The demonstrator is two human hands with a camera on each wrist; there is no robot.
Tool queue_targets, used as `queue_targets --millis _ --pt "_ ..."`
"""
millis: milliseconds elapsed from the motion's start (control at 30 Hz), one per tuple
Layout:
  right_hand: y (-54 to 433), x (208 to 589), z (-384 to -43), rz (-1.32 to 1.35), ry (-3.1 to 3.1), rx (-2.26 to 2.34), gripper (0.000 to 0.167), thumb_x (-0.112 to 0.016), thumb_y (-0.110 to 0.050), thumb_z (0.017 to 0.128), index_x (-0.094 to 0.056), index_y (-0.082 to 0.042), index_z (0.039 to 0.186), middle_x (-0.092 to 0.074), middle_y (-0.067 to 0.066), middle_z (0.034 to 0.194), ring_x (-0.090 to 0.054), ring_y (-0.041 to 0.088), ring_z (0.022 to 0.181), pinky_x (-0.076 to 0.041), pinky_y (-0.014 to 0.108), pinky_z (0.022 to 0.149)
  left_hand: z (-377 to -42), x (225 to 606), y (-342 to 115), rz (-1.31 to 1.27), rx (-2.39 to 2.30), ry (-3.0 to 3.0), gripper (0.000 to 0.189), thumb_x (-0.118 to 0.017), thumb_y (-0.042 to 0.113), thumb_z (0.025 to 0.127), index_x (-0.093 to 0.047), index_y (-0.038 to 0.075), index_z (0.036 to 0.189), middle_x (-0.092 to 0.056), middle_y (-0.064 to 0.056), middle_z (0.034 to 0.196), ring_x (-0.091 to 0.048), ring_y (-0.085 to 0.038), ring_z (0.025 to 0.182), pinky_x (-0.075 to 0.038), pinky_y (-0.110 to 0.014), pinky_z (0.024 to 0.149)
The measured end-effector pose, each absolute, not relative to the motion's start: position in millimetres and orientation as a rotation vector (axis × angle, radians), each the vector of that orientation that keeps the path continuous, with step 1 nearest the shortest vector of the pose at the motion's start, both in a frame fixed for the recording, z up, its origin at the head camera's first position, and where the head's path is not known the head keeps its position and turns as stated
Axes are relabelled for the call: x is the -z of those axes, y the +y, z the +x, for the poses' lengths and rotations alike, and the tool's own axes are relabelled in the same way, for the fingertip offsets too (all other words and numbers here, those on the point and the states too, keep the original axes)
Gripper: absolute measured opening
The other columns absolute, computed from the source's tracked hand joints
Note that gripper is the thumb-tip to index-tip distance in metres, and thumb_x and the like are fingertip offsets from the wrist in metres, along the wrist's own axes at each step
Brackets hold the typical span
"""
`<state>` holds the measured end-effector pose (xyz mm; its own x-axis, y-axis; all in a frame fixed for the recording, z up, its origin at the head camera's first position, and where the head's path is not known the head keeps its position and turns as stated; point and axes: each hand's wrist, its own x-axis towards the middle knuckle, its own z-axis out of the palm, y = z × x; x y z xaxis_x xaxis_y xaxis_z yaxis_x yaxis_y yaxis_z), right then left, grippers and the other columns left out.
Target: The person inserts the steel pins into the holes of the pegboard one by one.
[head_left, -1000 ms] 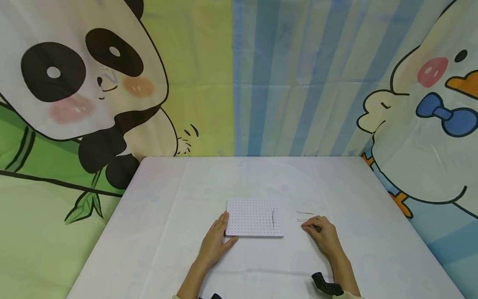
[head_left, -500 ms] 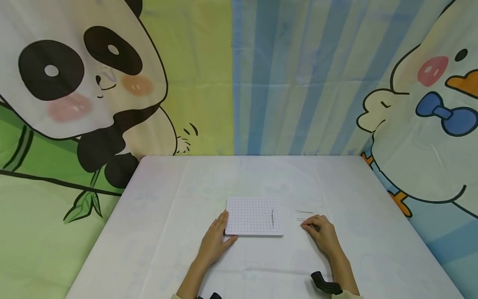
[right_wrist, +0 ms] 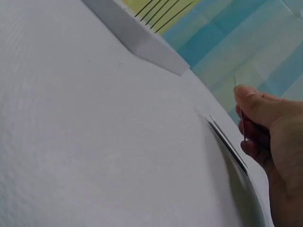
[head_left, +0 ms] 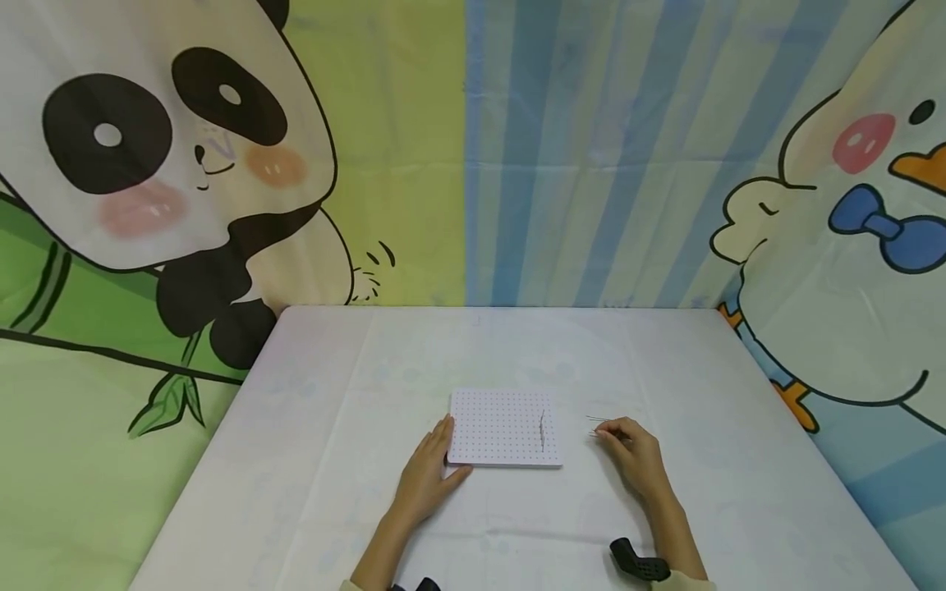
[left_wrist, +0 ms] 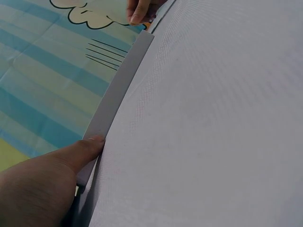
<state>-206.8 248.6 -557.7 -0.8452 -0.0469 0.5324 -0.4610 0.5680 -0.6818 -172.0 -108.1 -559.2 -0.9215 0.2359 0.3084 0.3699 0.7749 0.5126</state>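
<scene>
A white board with rows of small holes (head_left: 495, 427) lies on the table. Several thin metal needles (right_wrist: 163, 14) stand upright near its right side. My left hand (head_left: 426, 478) rests against the board's left side with extended fingers, its thumb (left_wrist: 87, 152) touching the front edge. To the right of the board, my right hand (head_left: 636, 455) pinches a thin metal needle (right_wrist: 244, 125) between thumb and fingers, just above the table. Beneath that hand lie more loose needles (right_wrist: 228, 147); the fingers partly cover them in the head view.
A white cloth (head_left: 355, 386) covers the table under everything. Behind it hangs a striped curtain (head_left: 591, 156), with a cartoon panda on the left and a cartoon duck on the right. A black device (head_left: 637, 562) sits at my right wrist.
My right hand has lifted slightly off the table and shifted a little away from me, with a needle now pinched in its fingertips. The left hand stays against the board.
</scene>
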Motion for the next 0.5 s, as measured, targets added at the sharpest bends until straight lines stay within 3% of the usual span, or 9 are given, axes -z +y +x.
queue_targets --millis 133,233,500 --pt "239 553 -213 0.322 -2.344 -1.292 0.005 -0.066 -0.009 0.085 -0.067 -0.010 0.090 -0.066 -0.003 0.085 -0.060 0.007 0.076 -0.047 0.009 0.067 -172 558 -108 -0.471 0.867 -2.745 0.083 -0.071 0.035 0.080 -0.031 -0.004 0.141 -0.031 -0.013 0.147 -0.029 -0.025 0.134 -0.022 -0.039 0.111" --pt "230 550 -217 0.258 -2.333 -1.393 0.009 -0.063 -0.014 0.088 -0.065 -0.008 0.093 -0.065 -0.001 0.085 -0.061 0.008 0.075 -0.050 0.013 0.066 -171 557 -107 -0.466 0.872 -2.746 0.082 -0.071 0.035 0.080 -0.031 -0.004 0.141 -0.032 -0.014 0.146 -0.029 -0.026 0.134 -0.022 -0.039 0.111" --pt "201 547 -229 0.242 -2.166 -1.705 0.013 -0.062 -0.009 0.088 -0.059 0.001 0.095 -0.063 0.013 0.081 -0.065 0.019 0.069 -0.057 0.029 0.063 -171 558 -107 -0.461 0.873 -2.767 0.083 -0.071 0.036 0.080 -0.031 -0.003 0.141 -0.032 -0.013 0.146 -0.029 -0.025 0.134 -0.022 -0.038 0.111"
